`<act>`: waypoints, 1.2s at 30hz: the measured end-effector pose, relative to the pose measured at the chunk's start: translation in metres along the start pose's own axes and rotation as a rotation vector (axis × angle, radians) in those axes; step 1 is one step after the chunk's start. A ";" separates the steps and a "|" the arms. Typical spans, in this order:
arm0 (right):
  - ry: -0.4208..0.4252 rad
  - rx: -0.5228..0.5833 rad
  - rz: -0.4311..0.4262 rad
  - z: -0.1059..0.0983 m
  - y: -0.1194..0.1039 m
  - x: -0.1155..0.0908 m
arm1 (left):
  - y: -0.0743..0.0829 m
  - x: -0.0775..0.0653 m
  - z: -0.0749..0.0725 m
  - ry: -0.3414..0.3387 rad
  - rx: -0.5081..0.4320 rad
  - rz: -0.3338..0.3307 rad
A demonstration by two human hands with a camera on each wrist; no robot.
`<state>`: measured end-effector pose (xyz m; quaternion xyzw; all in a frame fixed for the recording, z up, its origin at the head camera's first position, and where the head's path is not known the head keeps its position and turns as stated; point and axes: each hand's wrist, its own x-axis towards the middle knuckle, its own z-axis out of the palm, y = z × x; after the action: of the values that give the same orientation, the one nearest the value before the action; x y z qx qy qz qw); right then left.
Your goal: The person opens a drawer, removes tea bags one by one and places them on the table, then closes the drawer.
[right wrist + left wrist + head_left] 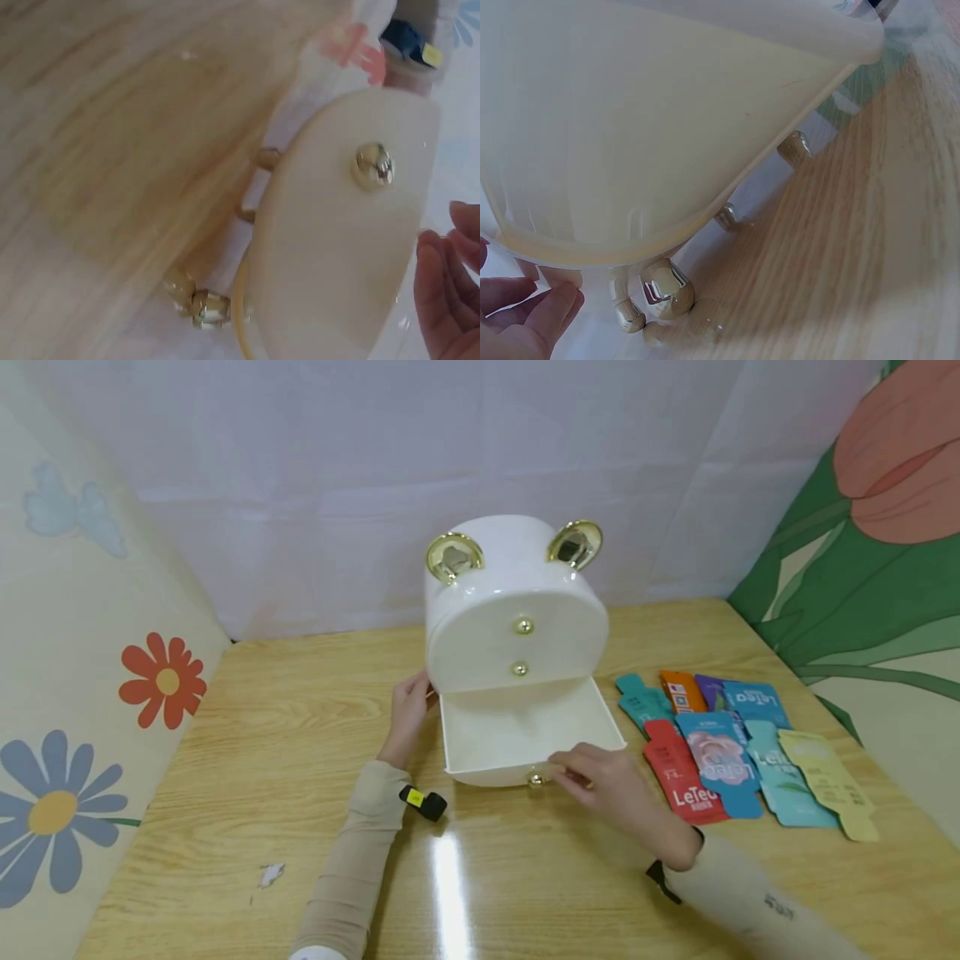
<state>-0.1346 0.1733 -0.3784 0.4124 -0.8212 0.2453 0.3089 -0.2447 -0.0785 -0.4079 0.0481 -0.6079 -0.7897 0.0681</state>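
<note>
A white storage box (517, 635) with two gold-rimmed ears and gold knobs stands on the table, its lower drawer (528, 722) pulled out with a bare inside. My right hand (603, 777) pinches the drawer's front rim just right of its gold knob (537, 779); in the right wrist view, the fingertips (429, 240) meet at that rim. My left hand (408, 714) rests against the box's left side, next to the drawer. In the left wrist view its fingers (551, 315) touch the box low down, near a gold foot (667, 289).
Several colourful flat tea packets (720, 756) lie overlapping to the right of the box. A white cloth (337, 485) hangs behind the table, with flower-painted panels (75, 693) at both sides. A small pale worn patch (272, 874) shows on the table at front left.
</note>
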 end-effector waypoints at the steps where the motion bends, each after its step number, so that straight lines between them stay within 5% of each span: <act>1: -0.021 -0.013 -0.015 0.003 -0.002 0.000 | 0.000 0.000 0.000 -0.001 -0.001 -0.002; 17: -0.239 -0.381 -0.252 0.025 -0.011 -0.005 | 0.001 0.000 -0.002 -0.024 0.038 0.010; 24: -0.195 -0.488 -0.320 0.031 -0.010 -0.003 | 0.001 0.000 -0.002 -0.025 0.020 0.016; 36: -0.149 -0.496 -0.325 0.032 -0.004 0.005 | -0.001 0.001 -0.004 -0.049 0.027 0.020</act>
<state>-0.1437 0.1471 -0.3963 0.4674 -0.7996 -0.0462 0.3741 -0.2451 -0.0823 -0.4100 0.0234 -0.6204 -0.7816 0.0605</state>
